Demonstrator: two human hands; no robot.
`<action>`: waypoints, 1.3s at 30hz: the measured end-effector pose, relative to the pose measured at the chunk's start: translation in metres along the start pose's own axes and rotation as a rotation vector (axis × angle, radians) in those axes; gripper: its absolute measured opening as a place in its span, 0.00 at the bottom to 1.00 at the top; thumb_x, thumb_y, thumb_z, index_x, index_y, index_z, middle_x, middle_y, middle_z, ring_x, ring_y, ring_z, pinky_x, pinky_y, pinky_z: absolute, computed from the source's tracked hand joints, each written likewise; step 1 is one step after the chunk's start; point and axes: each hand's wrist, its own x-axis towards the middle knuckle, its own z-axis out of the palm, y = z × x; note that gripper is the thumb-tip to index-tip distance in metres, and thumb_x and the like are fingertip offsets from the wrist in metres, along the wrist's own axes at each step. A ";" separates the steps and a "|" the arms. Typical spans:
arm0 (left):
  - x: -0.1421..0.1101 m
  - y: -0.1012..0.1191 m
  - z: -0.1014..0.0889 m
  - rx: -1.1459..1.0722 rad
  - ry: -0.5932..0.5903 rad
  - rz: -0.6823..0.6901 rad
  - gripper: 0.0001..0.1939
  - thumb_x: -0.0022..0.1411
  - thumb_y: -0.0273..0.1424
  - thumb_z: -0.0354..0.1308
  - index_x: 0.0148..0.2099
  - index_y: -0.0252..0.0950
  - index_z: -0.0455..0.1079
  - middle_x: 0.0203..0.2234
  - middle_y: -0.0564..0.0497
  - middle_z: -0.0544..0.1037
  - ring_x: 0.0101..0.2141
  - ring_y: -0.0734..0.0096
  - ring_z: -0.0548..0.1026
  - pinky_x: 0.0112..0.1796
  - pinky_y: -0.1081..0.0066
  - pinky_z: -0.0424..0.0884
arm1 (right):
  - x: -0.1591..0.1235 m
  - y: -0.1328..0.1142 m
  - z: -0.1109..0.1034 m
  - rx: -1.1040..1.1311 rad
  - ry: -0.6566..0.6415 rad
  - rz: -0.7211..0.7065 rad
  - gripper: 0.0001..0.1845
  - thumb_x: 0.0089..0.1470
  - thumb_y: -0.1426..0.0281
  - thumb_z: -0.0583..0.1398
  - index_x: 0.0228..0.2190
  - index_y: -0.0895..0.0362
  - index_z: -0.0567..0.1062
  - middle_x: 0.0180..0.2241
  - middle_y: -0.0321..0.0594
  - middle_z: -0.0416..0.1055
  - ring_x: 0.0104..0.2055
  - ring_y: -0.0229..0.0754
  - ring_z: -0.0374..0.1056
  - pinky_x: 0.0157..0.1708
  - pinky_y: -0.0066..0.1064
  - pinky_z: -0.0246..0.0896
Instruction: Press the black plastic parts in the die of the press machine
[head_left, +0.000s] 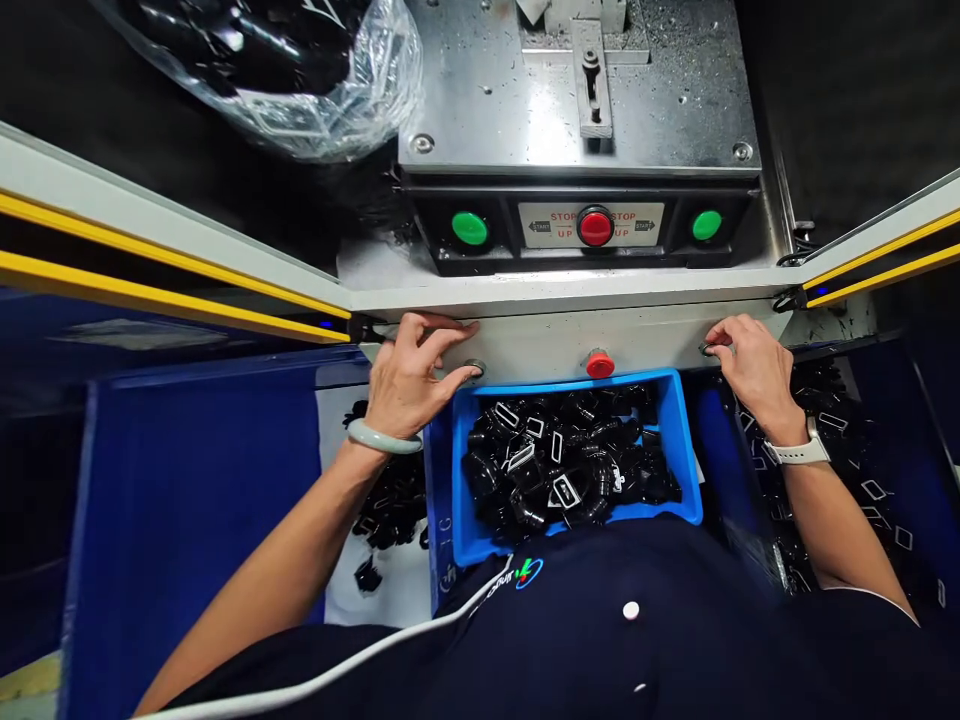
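My left hand point(409, 372) rests against the pale front panel point(525, 345) of a machine. Its thumb presses on a small round push button point(474, 369), while the fingers spread along the panel above it. At the panel's other end, the thumb of my right hand point(756, 372) lies on a second push button point(706, 349), mostly hidden by it. The right fingers are bent, apart from the thumb, and hold nothing. Between both hands is a red mushroom button point(600, 364). Below it stands a blue bin point(690, 450) full of glossy black plastic parts point(559, 455).
Behind the panel is a metal machine bed point(480, 110) with a clamp point(592, 80), green buttons point(469, 228) and a red stop button point(595, 227). Yellow-striped bars point(172, 290) flank it. A plastic bag point(322, 110) of black parts lies back left. More black parts point(874, 490) lie right.
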 end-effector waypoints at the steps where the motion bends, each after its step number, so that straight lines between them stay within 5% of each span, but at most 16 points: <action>1: -0.002 0.004 0.000 0.016 0.011 -0.005 0.20 0.65 0.36 0.65 0.59 0.43 0.76 0.53 0.40 0.74 0.34 0.59 0.75 0.47 0.54 0.72 | -0.003 -0.003 0.001 -0.023 0.022 -0.001 0.06 0.64 0.73 0.59 0.40 0.53 0.76 0.42 0.44 0.78 0.47 0.50 0.70 0.40 0.39 0.62; 4: -0.006 0.027 0.006 0.036 0.031 0.020 0.20 0.67 0.32 0.61 0.61 0.40 0.74 0.56 0.37 0.73 0.41 0.55 0.77 0.47 0.54 0.73 | -0.020 -0.022 0.007 -0.082 0.042 -0.052 0.09 0.68 0.70 0.56 0.46 0.55 0.76 0.46 0.48 0.77 0.49 0.52 0.69 0.41 0.40 0.64; 6: -0.006 0.052 0.015 0.006 -0.052 0.125 0.16 0.71 0.30 0.57 0.59 0.39 0.75 0.53 0.39 0.75 0.44 0.55 0.77 0.46 0.58 0.74 | -0.037 -0.040 0.018 -0.070 -0.100 -0.121 0.12 0.72 0.69 0.53 0.49 0.55 0.75 0.48 0.49 0.76 0.52 0.51 0.69 0.43 0.38 0.66; 10: 0.005 0.115 0.047 0.017 -0.569 0.427 0.16 0.74 0.26 0.50 0.54 0.38 0.78 0.46 0.44 0.79 0.40 0.63 0.79 0.38 0.67 0.72 | -0.068 -0.078 0.056 -0.105 -0.599 -0.232 0.09 0.71 0.72 0.55 0.48 0.58 0.75 0.49 0.51 0.76 0.50 0.48 0.73 0.41 0.33 0.67; 12: 0.011 0.141 0.068 0.112 -0.768 0.488 0.16 0.70 0.22 0.51 0.50 0.34 0.79 0.45 0.41 0.80 0.37 0.62 0.79 0.36 0.68 0.70 | -0.076 -0.089 0.075 -0.139 -0.675 -0.231 0.08 0.68 0.75 0.58 0.47 0.60 0.75 0.49 0.53 0.77 0.47 0.48 0.75 0.39 0.32 0.67; 14: 0.014 0.157 0.087 0.181 -0.839 0.500 0.13 0.66 0.20 0.55 0.45 0.30 0.80 0.41 0.37 0.80 0.36 0.60 0.79 0.36 0.66 0.69 | -0.078 -0.094 0.087 -0.158 -0.678 -0.218 0.11 0.68 0.78 0.56 0.49 0.63 0.73 0.49 0.55 0.77 0.48 0.48 0.75 0.40 0.31 0.68; 20: 0.011 0.168 0.110 0.214 -0.845 0.496 0.09 0.63 0.21 0.58 0.42 0.28 0.80 0.38 0.31 0.79 0.36 0.53 0.80 0.38 0.60 0.70 | -0.081 -0.095 0.083 -0.182 -0.665 -0.206 0.20 0.65 0.83 0.51 0.54 0.60 0.72 0.52 0.57 0.75 0.51 0.52 0.73 0.42 0.35 0.69; 26: 0.001 0.158 0.060 0.160 -0.746 0.434 0.15 0.67 0.19 0.50 0.50 0.32 0.75 0.46 0.36 0.78 0.42 0.55 0.79 0.37 0.63 0.70 | -0.084 -0.083 0.054 -0.030 -0.604 -0.198 0.09 0.68 0.74 0.55 0.49 0.57 0.70 0.48 0.51 0.74 0.48 0.51 0.72 0.40 0.36 0.66; 30: -0.004 0.133 0.023 -0.590 -0.580 0.131 0.11 0.62 0.28 0.57 0.48 0.39 0.68 0.43 0.48 0.77 0.34 0.66 0.77 0.36 0.65 0.74 | -0.080 -0.064 0.043 0.309 -0.548 -0.132 0.05 0.66 0.68 0.61 0.39 0.54 0.69 0.38 0.39 0.72 0.34 0.41 0.67 0.35 0.32 0.62; 33: -0.010 0.119 0.016 -1.185 -0.538 -0.198 0.14 0.57 0.30 0.61 0.45 0.39 0.63 0.41 0.50 0.77 0.33 0.69 0.80 0.36 0.66 0.77 | -0.074 -0.058 0.037 0.565 -0.454 -0.110 0.09 0.66 0.64 0.63 0.36 0.55 0.72 0.40 0.40 0.72 0.37 0.41 0.69 0.40 0.33 0.66; 36: -0.017 0.117 0.022 -1.383 -0.489 -0.404 0.19 0.53 0.28 0.64 0.46 0.39 0.64 0.39 0.52 0.78 0.34 0.67 0.82 0.39 0.65 0.78 | -0.069 -0.063 0.026 0.754 -0.343 -0.096 0.07 0.69 0.67 0.58 0.41 0.54 0.77 0.44 0.42 0.77 0.47 0.42 0.73 0.50 0.37 0.68; 39: -0.020 0.123 0.028 -1.395 -0.429 -0.425 0.20 0.52 0.29 0.66 0.48 0.38 0.68 0.41 0.50 0.80 0.36 0.66 0.83 0.44 0.62 0.80 | -0.063 -0.077 0.008 0.886 -0.208 0.008 0.09 0.67 0.65 0.61 0.48 0.53 0.76 0.44 0.40 0.79 0.46 0.42 0.76 0.49 0.37 0.70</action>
